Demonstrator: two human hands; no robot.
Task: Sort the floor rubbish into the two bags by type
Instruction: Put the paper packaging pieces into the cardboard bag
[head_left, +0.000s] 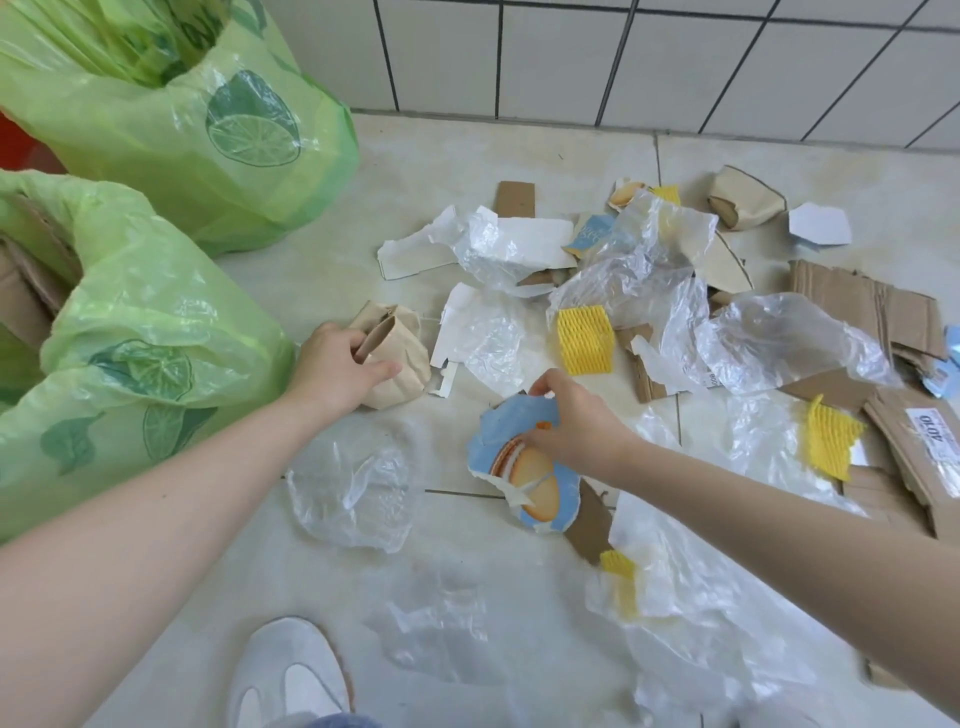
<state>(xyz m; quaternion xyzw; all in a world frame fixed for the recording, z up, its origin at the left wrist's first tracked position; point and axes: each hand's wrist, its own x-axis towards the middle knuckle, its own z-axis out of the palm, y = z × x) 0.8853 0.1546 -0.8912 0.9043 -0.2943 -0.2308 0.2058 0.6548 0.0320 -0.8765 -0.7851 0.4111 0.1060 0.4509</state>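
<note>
left hand (340, 366) grips crumpled paper (397, 356); right hand (574, 421) pinches biscuit card (524, 467)

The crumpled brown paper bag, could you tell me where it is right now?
In the head view it sits left of centre on the floor, the crumpled brown paper bag gripped by the left hand, beside the nearer green bag.

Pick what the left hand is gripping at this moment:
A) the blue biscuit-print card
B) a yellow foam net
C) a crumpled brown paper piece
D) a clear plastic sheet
C: the left hand has its fingers curled round the crumpled brown paper piece on the floor beside the nearer green bag.
</note>
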